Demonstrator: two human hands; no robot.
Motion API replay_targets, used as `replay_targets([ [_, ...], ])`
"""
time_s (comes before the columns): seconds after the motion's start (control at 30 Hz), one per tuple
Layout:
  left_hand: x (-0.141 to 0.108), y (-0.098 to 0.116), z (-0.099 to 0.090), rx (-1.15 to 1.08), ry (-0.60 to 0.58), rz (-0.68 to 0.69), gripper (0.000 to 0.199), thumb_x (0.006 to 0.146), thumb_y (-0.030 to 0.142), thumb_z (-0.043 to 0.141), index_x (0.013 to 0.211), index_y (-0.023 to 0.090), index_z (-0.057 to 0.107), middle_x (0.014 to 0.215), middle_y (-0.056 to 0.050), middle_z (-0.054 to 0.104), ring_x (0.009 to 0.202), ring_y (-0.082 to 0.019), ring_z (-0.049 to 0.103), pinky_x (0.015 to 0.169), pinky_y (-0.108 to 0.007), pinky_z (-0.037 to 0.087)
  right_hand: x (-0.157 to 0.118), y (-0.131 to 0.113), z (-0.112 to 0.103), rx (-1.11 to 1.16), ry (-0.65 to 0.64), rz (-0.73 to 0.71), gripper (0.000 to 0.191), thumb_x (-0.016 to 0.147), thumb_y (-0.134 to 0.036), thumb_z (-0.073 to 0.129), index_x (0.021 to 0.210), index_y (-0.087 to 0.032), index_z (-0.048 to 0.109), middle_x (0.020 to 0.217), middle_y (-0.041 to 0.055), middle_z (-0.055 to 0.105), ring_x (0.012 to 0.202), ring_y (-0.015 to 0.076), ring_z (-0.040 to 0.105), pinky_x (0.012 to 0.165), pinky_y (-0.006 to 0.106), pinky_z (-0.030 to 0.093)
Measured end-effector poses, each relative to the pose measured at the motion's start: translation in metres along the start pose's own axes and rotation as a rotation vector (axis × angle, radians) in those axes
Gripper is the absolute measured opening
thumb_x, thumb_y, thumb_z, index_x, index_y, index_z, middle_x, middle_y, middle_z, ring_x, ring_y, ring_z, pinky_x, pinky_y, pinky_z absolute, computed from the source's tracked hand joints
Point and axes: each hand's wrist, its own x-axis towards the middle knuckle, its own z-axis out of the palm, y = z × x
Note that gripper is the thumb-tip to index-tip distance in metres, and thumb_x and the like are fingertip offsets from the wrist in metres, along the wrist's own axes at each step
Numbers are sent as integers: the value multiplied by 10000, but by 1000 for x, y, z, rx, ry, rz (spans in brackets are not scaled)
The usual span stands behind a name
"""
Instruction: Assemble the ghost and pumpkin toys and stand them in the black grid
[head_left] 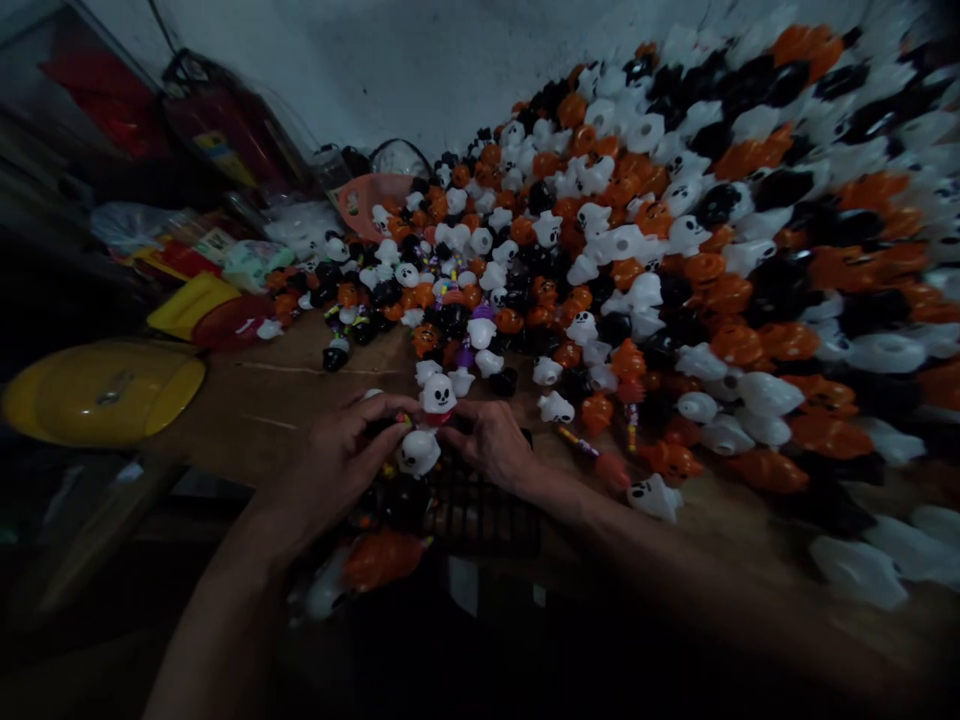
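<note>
My left hand (349, 445) is closed, thumb and fingers pinched on a small colourful piece beside a white ghost head. A white ghost figure with a black face (438, 396) and a red base stands upright between my hands. My right hand (491, 445) is closed at the red base of that figure. Just below it, a second white ghost head (418, 453) lies between the fingertips. Under my hands is a dark slatted tray (484, 505). Black pieces and an orange piece (384, 560) lie below my left hand.
A large heap of orange, white and black plastic figures (630, 250) covers the back and right of the wooden table (225, 425). At the left are a yellow lid (105, 392), a red dish (232, 320) and plastic bags. An orange basket (375, 200) stands behind, against the wall.
</note>
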Motion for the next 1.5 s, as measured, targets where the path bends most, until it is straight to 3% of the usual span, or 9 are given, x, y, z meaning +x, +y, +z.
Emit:
replay_targets([
  [0.17,-3,1,-1,5,8,-35,267,881,442,515,1051,255,602,1027,-5,660,870,-176,622,703,-261,477,-1,1,4,-48,-14,-16,129,828,-217,616,908,-154,694,740,6,664,648,134,566,582,211,351],
  [0.33,-4,11,-5,75,-7,-13,295,904,484,446,988,269,630,1063,11,658,960,-197,613,822,-290,461,0,1,4,-51,-39,-43,113,810,-158,598,915,-151,638,824,21,664,711,145,573,629,212,377],
  [0.47,-4,14,-5,151,-23,53,307,810,508,592,1011,282,640,1059,16,665,988,-216,606,863,-318,455,3,1,3,-74,-48,-57,41,804,-150,594,838,-144,616,760,12,617,671,131,533,585,210,346],
  [0.63,1,15,-6,150,-74,93,263,789,455,624,983,282,667,1025,17,685,963,-209,615,839,-332,470,6,3,-1,-17,-105,-72,63,827,-138,603,856,-128,658,789,16,637,688,119,554,622,204,368],
  [0.93,-8,6,-3,226,34,44,305,786,536,604,897,253,627,940,-3,678,827,-214,633,674,-317,465,6,6,-1,-70,-109,-113,87,842,-141,616,911,-114,663,842,47,669,719,138,577,657,219,400],
  [1.3,-10,-1,-3,204,-39,64,243,812,443,606,858,216,536,1053,-35,641,914,-216,609,768,-341,465,4,11,4,-108,-84,-178,95,883,-197,556,839,-140,619,747,14,627,651,114,541,591,207,360],
  [1.5,-18,-6,0,186,21,133,232,822,425,610,940,237,543,1058,-14,628,927,-197,593,791,-330,452,3,10,5,-170,-69,-172,70,869,-188,570,855,-141,620,773,23,642,666,124,548,617,224,370],
])
